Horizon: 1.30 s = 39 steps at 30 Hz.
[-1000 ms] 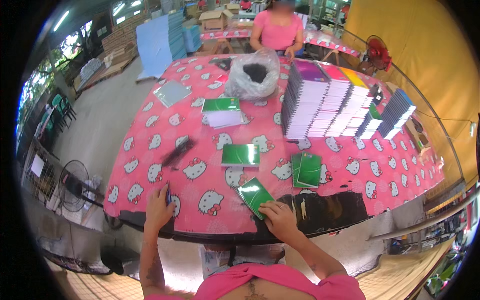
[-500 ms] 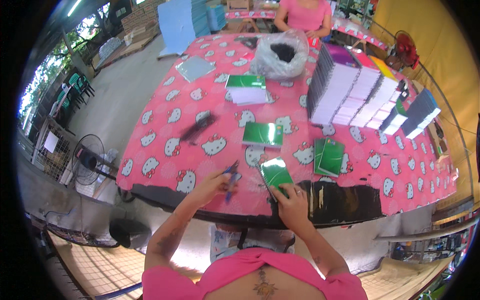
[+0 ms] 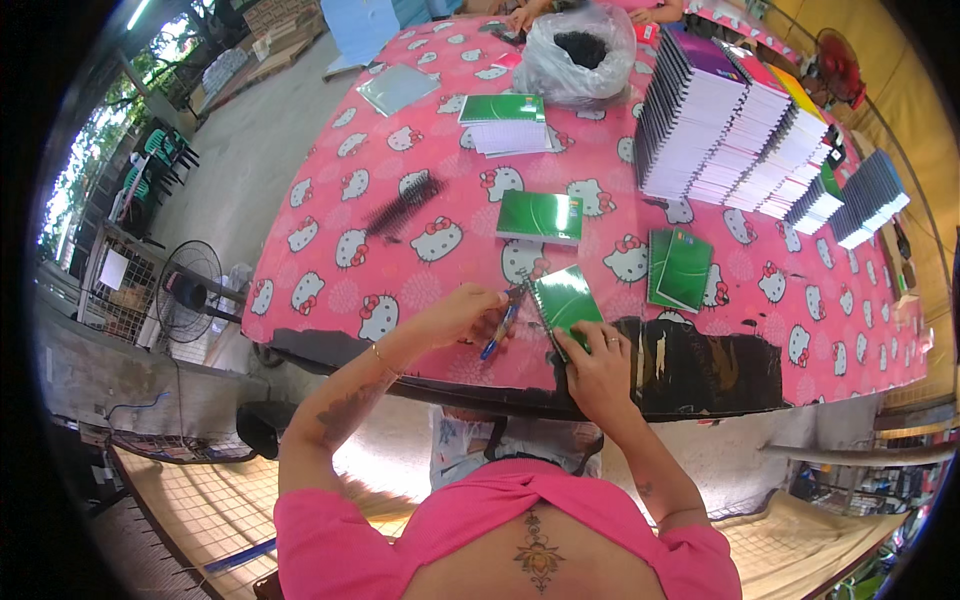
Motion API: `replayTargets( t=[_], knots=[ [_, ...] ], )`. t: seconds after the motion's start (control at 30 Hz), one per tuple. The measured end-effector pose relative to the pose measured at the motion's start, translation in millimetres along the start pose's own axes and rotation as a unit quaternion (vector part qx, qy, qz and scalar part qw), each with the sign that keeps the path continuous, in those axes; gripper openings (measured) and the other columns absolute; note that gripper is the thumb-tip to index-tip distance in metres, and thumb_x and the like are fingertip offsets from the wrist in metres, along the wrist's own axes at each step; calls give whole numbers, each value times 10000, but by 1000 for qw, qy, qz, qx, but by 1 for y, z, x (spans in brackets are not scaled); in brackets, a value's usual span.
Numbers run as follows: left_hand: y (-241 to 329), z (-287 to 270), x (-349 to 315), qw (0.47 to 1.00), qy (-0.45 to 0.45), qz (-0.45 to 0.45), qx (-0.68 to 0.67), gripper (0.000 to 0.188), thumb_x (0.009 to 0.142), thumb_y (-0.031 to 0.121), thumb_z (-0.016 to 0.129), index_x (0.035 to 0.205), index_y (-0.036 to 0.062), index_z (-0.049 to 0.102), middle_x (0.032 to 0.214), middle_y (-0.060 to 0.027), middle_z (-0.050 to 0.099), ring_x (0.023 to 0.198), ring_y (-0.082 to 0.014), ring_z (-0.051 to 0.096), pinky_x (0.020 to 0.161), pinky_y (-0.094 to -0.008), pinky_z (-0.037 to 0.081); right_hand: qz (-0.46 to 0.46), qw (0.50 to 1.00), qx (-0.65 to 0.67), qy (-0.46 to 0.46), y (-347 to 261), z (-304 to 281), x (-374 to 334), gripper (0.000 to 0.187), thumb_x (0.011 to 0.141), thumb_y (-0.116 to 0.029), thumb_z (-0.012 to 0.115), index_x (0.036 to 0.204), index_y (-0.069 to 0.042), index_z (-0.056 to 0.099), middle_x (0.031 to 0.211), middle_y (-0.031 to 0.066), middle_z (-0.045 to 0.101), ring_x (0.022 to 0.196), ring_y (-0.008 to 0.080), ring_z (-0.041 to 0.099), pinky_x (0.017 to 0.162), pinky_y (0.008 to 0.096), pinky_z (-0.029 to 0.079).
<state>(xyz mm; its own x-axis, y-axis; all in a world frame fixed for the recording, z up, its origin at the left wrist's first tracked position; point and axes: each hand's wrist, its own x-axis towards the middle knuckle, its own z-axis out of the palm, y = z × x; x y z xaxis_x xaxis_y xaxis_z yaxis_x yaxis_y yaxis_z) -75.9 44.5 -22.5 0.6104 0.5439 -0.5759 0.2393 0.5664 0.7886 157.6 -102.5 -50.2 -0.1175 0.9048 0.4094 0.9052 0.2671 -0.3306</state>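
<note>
A green spiral notebook (image 3: 565,300) lies tilted near the table's front edge. My right hand (image 3: 597,368) grips its lower end, thumb and fingers closed on the cover. At the notebook's coil side, my left hand (image 3: 480,315) is closed around blue-handled pliers (image 3: 503,328), their dark tip close to the upper end of the coil. Just beyond lies a green notebook block (image 3: 540,217). Two more green notebooks (image 3: 686,270) overlap to the right. A small pile of black coils (image 3: 405,205) lies to the left.
Farther back are a stack of green-covered notebooks (image 3: 503,122), a clear sheet stack (image 3: 398,90) and a plastic bag (image 3: 575,60) with black contents. Tall notebook stacks (image 3: 690,125) stand at right. Another person's hands (image 3: 525,15) show at the far edge. A fan (image 3: 185,290) stands left.
The view has shifted, so the table sits higher in it. My left hand has brought the pliers closer to the notebook's coil. My right hand keeps its hold on the notebook.
</note>
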Motion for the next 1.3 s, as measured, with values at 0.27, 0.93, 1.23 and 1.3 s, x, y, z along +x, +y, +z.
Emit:
replayTargets(
  t=[0.27, 0.93, 1.23, 1.3],
  knots=[
    [8, 4, 8, 1000, 2, -17, 26, 317, 1027, 282, 489, 1051, -18, 587, 888, -153, 696, 755, -252, 720, 618, -364, 599, -1, 1000, 13, 7, 2, 1, -1, 518, 723, -31, 689, 1222, -172, 684, 1176, 64, 585, 1152, 297, 531, 964, 447, 386],
    [6, 37, -6, 620, 226, 210, 722, 335, 975, 313, 558, 1188, 62, 619, 1065, -193, 649, 927, -347, 677, 720, -455, 543, 16, 1000, 2, 10, 0, -1, -2, 529, 723, -39, 699, 1230, -187, 680, 1179, 60, 590, 1149, 294, 541, 964, 441, 397],
    [0, 3, -28, 646, 238, 245, 683, 373, 906, 297, 668, 1234, 119, 650, 1095, -162, 627, 1015, -364, 621, 844, -473, 507, 95, 952, 231, 177, 46, -49, 15, 455, 761, 145, 577, 1144, -68, 699, 1120, 166, 656, 1020, 357, 650, 836, 365, 533],
    [0, 2, -17, 702, 287, 291, 584, 380, 884, 248, 697, 1220, 78, 643, 1133, -162, 623, 1042, -358, 611, 880, -458, 497, 119, 942, 208, 234, 61, -69, 25, 464, 766, 132, 598, 1166, -81, 699, 1137, 140, 651, 1027, 356, 641, 852, 373, 519]
  ],
)
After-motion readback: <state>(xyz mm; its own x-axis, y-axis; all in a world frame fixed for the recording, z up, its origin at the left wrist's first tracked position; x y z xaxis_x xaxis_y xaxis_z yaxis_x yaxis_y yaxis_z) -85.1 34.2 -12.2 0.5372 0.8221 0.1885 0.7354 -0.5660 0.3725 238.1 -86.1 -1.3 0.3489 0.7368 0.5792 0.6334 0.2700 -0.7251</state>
